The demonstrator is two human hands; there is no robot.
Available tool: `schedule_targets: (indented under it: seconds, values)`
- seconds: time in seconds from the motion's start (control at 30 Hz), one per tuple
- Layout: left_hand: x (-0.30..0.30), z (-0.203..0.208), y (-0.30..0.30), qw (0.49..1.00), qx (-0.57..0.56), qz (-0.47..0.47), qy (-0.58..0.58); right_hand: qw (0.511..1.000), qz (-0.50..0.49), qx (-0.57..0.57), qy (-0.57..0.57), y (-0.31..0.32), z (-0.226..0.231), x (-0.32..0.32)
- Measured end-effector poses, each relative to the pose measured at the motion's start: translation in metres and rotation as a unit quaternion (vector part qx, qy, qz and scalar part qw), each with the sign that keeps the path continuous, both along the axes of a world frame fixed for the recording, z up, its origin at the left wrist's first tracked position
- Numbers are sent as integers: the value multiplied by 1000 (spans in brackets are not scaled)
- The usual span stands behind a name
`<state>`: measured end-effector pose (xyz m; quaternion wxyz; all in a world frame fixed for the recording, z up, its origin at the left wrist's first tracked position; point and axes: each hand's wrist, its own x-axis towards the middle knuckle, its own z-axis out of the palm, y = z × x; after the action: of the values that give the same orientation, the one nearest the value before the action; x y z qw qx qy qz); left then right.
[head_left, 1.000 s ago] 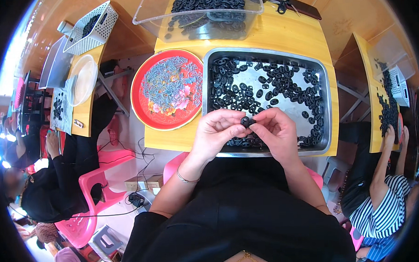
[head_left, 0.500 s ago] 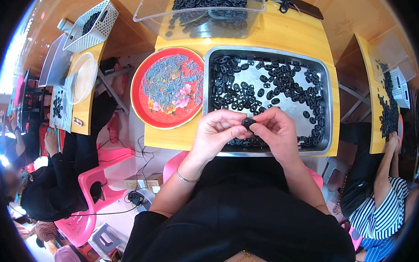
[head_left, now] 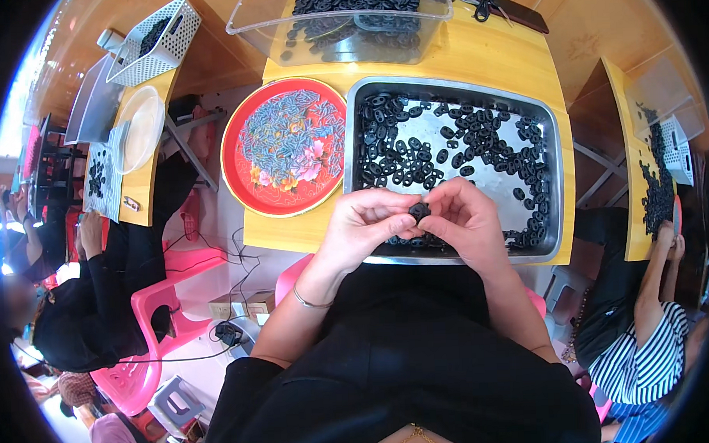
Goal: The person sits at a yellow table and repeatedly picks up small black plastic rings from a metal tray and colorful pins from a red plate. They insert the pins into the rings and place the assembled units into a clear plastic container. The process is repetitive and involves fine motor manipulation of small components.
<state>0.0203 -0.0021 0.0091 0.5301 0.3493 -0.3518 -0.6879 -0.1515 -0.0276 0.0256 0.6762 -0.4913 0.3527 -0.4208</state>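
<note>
A small black oval part with holes [head_left: 419, 211] is pinched between my two hands over the near edge of a metal tray [head_left: 557, 175]. My left hand [head_left: 370, 223] grips it from the left with thumb and forefinger. From the other side, the thumb and fingertips of my right hand [head_left: 465, 218] press on it. Many similar black parts [head_left: 476, 131] lie scattered in the tray. Left of the tray is a round red floral plate [head_left: 240, 177], its surface strewn with small grey screw-like pieces [head_left: 281, 130]. Whether such a piece is between my fingertips is hidden.
A clear plastic bin [head_left: 340, 46] full of black parts stands at the back of the yellow table [head_left: 513, 64]. Scissors [head_left: 484, 8] lie at the far right. Co-workers sit at side tables, one in a striped shirt [head_left: 640, 356]. A pink chair [head_left: 151, 322] stands left.
The black part has turned slightly between my fingertips and shifted a little to the left. My right fingers have moved slightly higher. The tray and plate stay in place.
</note>
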Motion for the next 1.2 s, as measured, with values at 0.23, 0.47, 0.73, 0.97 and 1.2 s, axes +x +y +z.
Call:
schedule_targets:
  seconds: [0.23,0.47,0.73,0.97,1.2]
  values:
    - [12,1,-8,991,28,-115,69,971,167,-107,134,-13,5,-12]
    - [12,4,-9,982,75,-153,80,979,138,-102,110,-8,0,-8]
    - [25,38,-58,993,-45,-86,-70,996,88,-5,-3,-11,0,-13]
    - [47,94,-184,917,-244,140,-284,996,1,-22,81,-13,-10,-31]
    - [52,72,-133,837,-289,210,-414,983,16,-22,180,-2,-19,-46]
